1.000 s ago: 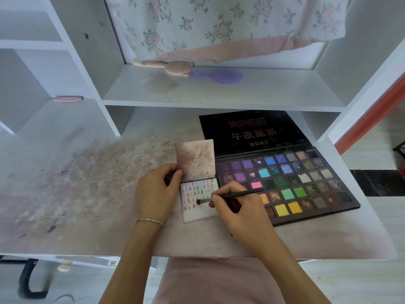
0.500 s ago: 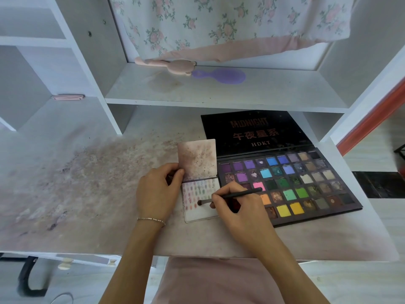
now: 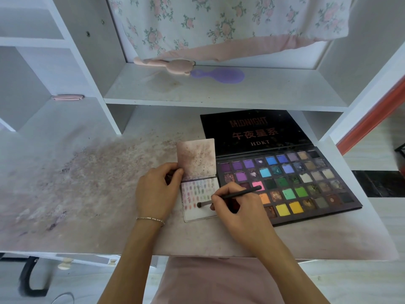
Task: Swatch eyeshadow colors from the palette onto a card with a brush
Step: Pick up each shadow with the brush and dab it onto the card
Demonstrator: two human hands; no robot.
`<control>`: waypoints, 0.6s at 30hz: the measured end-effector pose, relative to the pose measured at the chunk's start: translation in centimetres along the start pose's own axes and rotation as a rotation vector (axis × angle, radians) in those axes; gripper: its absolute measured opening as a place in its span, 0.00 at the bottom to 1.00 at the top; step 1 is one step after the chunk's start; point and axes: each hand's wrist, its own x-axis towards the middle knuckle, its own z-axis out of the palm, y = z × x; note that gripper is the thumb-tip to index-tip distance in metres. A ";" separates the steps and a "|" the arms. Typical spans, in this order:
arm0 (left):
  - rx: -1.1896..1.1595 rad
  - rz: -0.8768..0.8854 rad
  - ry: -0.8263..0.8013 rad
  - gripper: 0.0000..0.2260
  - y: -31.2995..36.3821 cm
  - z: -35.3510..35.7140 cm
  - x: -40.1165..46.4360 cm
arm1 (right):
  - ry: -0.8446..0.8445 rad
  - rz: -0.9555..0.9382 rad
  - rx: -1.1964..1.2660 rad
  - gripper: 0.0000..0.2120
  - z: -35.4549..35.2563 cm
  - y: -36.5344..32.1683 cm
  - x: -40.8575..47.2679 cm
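- Head view only, clock directions taken from the card.
- Card [image 3: 198, 212] lies flat on the desk [image 3: 87, 194] at frame centre, its stained flap up at 12 o'clock; rows of swatches fill the upper part, the bottom strip is bare.
- Left hand [image 3: 156, 191] at 9 o'clock, fingers curled, thumb and fingertips pinching the card's hinge edge, likely to stop it sliding.
- Right hand [image 3: 238, 210] at 3 o'clock pinches the brush [image 3: 230, 196] pen-style; bristle tip touches the card low down, probably laying the next swatch.
- Palette [image 3: 287, 185] lies open just beside the card at 3 o'clock, close for reloading.
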 end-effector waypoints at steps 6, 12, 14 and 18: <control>0.007 0.005 -0.001 0.06 0.1 0.0 0.0 | -0.002 0.005 0.008 0.07 0.1 0.2 0.1; 0.001 0.004 -0.001 0.06 0.1 0.0 0.0 | 0.074 -0.041 0.031 0.09 0.3 0.1 0.1; -0.002 0.003 -0.003 0.06 0.1 -0.1 0.0 | 0.132 -0.071 0.069 0.11 0.2 0.2 0.1; 0.005 0.002 -0.003 0.06 0.1 -0.1 0.0 | 0.177 -0.102 0.134 0.12 -0.2 0.3 -0.1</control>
